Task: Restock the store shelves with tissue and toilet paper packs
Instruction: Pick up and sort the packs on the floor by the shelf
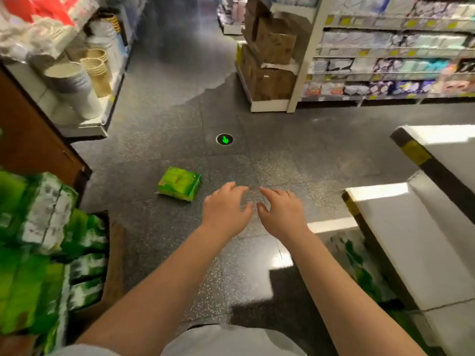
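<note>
A green tissue pack [180, 184] lies on the dark speckled floor, alone in the aisle. My left hand [226, 210] hovers just right of it, fingers spread and empty. Right beside it, my right hand [281, 214] is also spread and holds nothing. Both arms reach forward over the floor. At the left edge stands a stack of green and white tissue packs [43, 242], blurred, in a brown carton. More green packs [359, 268] show low under the white shelf on the right.
White shelf boards [421, 227] jut in from the right. A shelf with paper cups [77, 80] stands at the left, brown cartons [270, 57] and stocked tissue shelves [395, 55] at the back right. A green arrow marker [225, 139] is set in the floor.
</note>
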